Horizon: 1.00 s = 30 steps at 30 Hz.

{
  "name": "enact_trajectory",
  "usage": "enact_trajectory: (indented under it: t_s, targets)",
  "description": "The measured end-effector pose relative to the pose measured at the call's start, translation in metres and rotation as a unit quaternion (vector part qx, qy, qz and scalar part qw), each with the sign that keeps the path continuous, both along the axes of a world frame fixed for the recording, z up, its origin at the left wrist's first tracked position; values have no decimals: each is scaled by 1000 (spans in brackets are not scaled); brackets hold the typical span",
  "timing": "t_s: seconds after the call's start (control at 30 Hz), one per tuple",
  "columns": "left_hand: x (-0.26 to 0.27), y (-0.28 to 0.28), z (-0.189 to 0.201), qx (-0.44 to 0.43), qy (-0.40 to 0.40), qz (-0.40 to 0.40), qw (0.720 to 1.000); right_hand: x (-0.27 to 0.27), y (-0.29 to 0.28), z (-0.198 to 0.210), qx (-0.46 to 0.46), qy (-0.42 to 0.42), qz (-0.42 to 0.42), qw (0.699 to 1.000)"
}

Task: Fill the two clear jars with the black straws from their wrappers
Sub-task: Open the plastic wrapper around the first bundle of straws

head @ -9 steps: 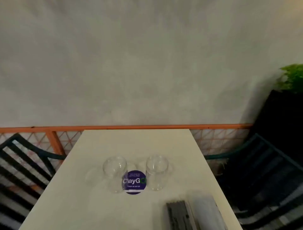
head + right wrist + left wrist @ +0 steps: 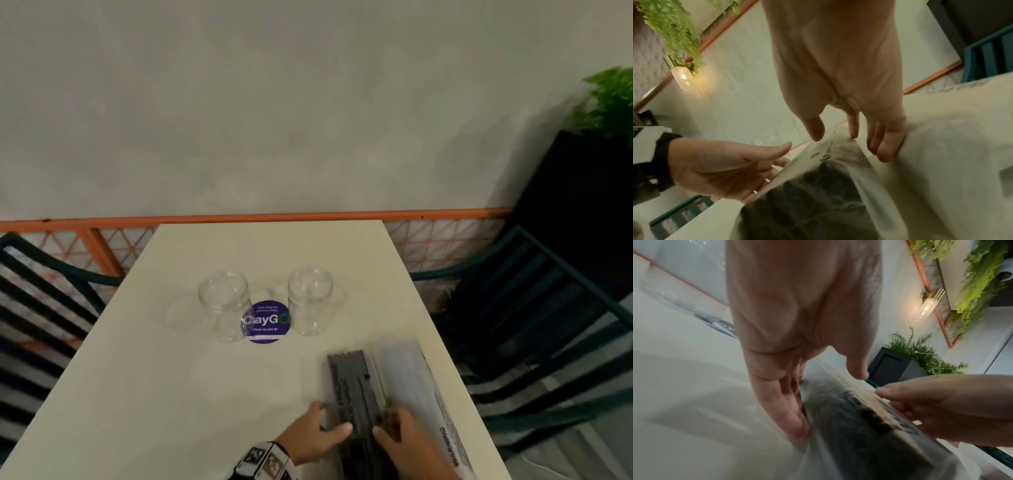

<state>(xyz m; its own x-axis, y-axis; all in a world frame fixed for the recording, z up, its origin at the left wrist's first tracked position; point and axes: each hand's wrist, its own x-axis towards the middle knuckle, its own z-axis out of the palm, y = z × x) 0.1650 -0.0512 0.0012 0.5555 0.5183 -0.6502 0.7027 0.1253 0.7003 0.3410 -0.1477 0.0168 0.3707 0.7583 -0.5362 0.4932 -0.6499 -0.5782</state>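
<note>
Two clear jars stand side by side mid-table, the left jar (image 2: 222,305) and the right jar (image 2: 310,301), both with nothing in them. At the near right lies a pack of black straws (image 2: 352,383) in a clear printed wrapper. Beside it on the right is a second, whitish wrapped pack (image 2: 411,377). My left hand (image 2: 332,419) has straight fingers (image 2: 785,410) against the black pack's left side, with the thumb over its top. My right hand (image 2: 385,423) has its fingers (image 2: 881,146) down between the two packs and its thumb above the black pack (image 2: 818,203).
A round purple sticker (image 2: 265,320) lies on the white table (image 2: 171,394) between the jars. Dark slatted chairs stand at the left (image 2: 37,291) and right (image 2: 534,325). A black planter with a green plant (image 2: 589,192) is at the far right by the wall.
Both hands have come into view from the near edge and now lie on the black straw pack. The head view has tilted down a little. The jars have not moved.
</note>
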Motion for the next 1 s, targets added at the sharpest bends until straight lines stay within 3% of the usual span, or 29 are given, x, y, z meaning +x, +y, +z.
enact_trajectory:
  t_s: [0.1,0.27,0.37,0.47,0.53,0.63,0.73,0.83,1.0]
  targets:
    - [3,-11,-10,3,-46,37,998,-10,5,0,12,36,9,999]
    - [-20,-24,-10,-13,-70,92,993,-12,13,2,9,170,-24,985]
    - [-40,-28,-12,-19,-65,101,993,-20,17,8,-55,232,35,970]
    - [-57,-34,-7,-2,-55,99,994,-34,22,8,-44,257,55,964]
    - [-70,-36,0,47,-53,118,990,-42,25,11,-13,221,66,973]
    - [-93,-32,19,123,-88,184,971,-54,29,23,58,106,158,980]
    - [-115,-17,40,160,-131,291,934,-70,36,37,123,22,262,957]
    - [-134,1,51,171,-152,352,907,-91,43,43,197,-8,291,936]
    - [-160,24,50,168,-89,307,932,-116,51,43,231,-45,318,919]
